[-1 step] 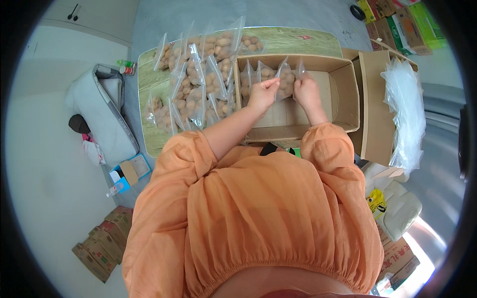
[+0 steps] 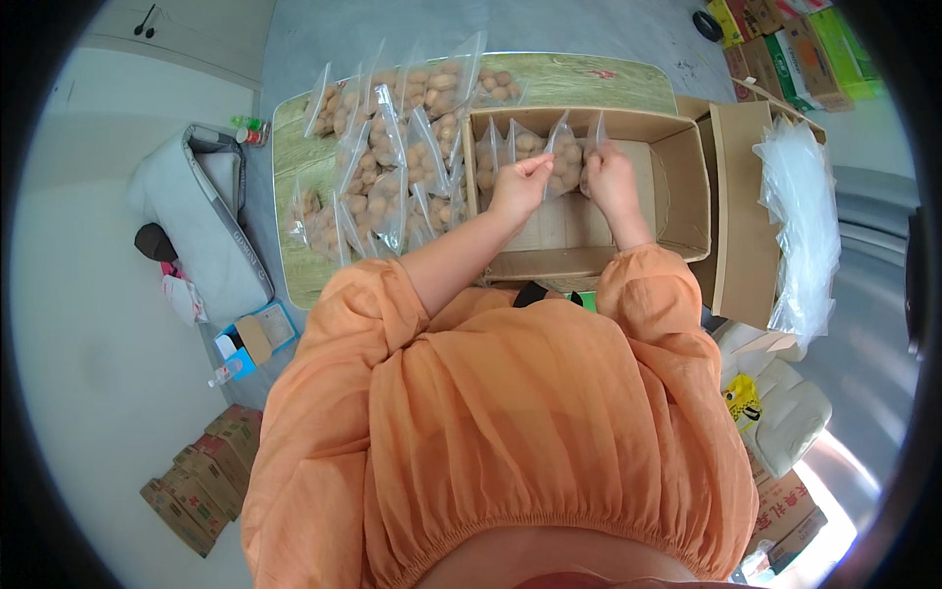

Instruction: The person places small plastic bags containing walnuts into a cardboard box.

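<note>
While our left hand [image 2: 520, 187] pinches the edge of a clear bag of nuts [image 2: 565, 175], our right hand [image 2: 610, 177] is closed on a second bag [image 2: 597, 131] beside it. Both bags are inside the cardboard box [image 2: 684, 191] on our counter [image 2: 561, 74], near more filled bags [image 2: 424, 159] at the left.

Orange blouse [image 2: 510, 393] — puffy sleeves [image 2: 650, 294] (gathered)

Green table [image 2: 633, 86] beneath filled bags [image 2: 439, 90], cardboard box [image 2: 679, 196]
</note>
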Action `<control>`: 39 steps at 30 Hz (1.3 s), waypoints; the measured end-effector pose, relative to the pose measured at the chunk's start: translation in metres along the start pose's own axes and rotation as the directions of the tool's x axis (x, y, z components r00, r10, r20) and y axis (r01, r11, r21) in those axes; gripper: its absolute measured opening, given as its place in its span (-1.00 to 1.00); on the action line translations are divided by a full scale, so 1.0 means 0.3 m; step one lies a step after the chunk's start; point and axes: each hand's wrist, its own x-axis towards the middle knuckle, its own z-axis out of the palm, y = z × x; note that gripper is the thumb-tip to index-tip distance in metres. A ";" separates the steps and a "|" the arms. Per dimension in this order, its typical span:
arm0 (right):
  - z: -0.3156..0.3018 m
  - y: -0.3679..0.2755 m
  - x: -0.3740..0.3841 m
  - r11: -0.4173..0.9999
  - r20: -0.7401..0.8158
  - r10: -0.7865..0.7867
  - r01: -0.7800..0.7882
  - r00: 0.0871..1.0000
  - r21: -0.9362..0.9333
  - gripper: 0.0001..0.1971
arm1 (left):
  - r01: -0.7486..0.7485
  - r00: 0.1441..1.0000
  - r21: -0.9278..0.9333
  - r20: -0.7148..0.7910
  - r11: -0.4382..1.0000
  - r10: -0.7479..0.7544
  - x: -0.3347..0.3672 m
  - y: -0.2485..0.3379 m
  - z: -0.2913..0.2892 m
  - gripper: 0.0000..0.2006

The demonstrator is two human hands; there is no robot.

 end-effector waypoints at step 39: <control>0.075 -0.066 -0.186 0.980 -0.194 -0.170 0.187 0.966 0.070 -0.61 | 0.435 0.728 0.895 -0.412 0.096 0.548 -0.432 -0.021 -1.001 -0.71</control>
